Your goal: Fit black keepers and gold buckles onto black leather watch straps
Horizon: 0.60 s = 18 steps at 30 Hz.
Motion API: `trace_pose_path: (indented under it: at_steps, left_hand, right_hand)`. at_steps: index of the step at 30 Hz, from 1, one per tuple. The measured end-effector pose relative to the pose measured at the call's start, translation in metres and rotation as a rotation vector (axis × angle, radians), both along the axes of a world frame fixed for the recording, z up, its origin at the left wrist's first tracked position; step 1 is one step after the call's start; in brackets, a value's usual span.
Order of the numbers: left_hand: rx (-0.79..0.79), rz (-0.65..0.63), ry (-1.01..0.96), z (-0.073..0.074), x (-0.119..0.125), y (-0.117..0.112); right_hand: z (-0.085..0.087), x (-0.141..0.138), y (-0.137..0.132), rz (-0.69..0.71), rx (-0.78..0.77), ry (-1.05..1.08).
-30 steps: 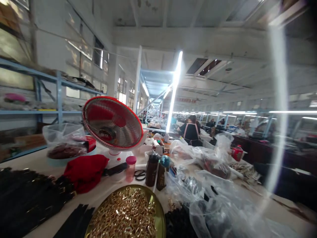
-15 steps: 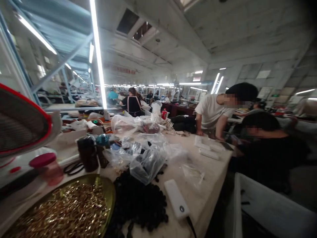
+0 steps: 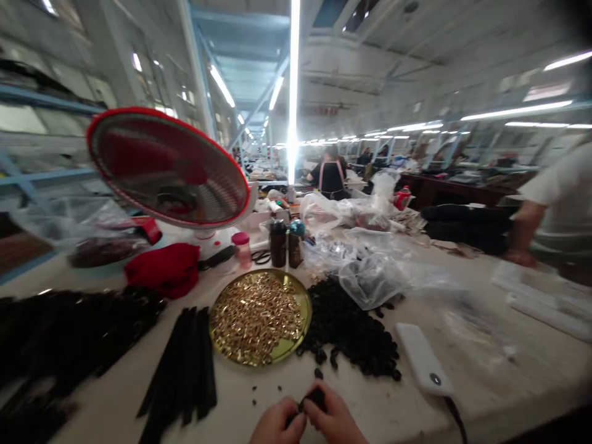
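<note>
Black piece [image 3: 315, 396] near tray [image 3: 292, 348] of gold rings [image 3: 253, 317]

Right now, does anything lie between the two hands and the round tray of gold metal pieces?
Only a few loose black bits on the table. The left hand and right hand pinch a small black piece just before the tray.

With the tray [image 3: 261, 317] on the desk [image 3: 485, 382] as dial centre, the strips [image 3: 182, 364] lie at 8 o'clock. The heap of pieces [image 3: 351, 327] touches its rim at 3, and the power bank [image 3: 423, 367] lies beyond that. Two bottles [image 3: 284, 243] stand at 12, the fan [image 3: 166, 166] at 11 and the cloth [image 3: 161, 268] at 10. At 5, the left hand [image 3: 277, 425] and right hand [image 3: 335, 422] meet, with a small piece [image 3: 315, 396] between their fingers [image 3: 298, 418].
</note>
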<state>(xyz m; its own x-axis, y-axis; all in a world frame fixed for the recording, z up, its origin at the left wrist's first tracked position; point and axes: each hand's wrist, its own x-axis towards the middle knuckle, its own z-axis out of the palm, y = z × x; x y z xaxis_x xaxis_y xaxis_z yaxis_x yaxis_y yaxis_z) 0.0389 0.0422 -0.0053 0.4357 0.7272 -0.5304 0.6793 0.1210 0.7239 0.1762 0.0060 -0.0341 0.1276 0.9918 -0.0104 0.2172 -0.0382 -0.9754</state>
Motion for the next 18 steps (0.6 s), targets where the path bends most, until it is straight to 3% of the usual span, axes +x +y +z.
trace_pose_path:
  at_steps: [3, 6, 10, 18]
  left_hand:
    - [0.068, -0.08, -0.131, 0.005, -0.006, -0.009]
    - [0.126, -0.155, -0.133, 0.012, -0.01, -0.012]
    - [0.058, -0.195, -0.156, 0.01, -0.009, -0.009]
    - [-0.112, -0.247, -0.25, 0.014, 0.007, -0.003]
  right_hand:
    - [0.001, -0.001, -0.012, 0.001, -0.088, 0.025]
    - [0.002, 0.002, -0.025, -0.054, -0.121, -0.015]
    - [0.004, 0.008, -0.036, -0.124, -0.167, -0.057]
    - [0.013, 0.026, -0.041, -0.083, -0.131, -0.029]
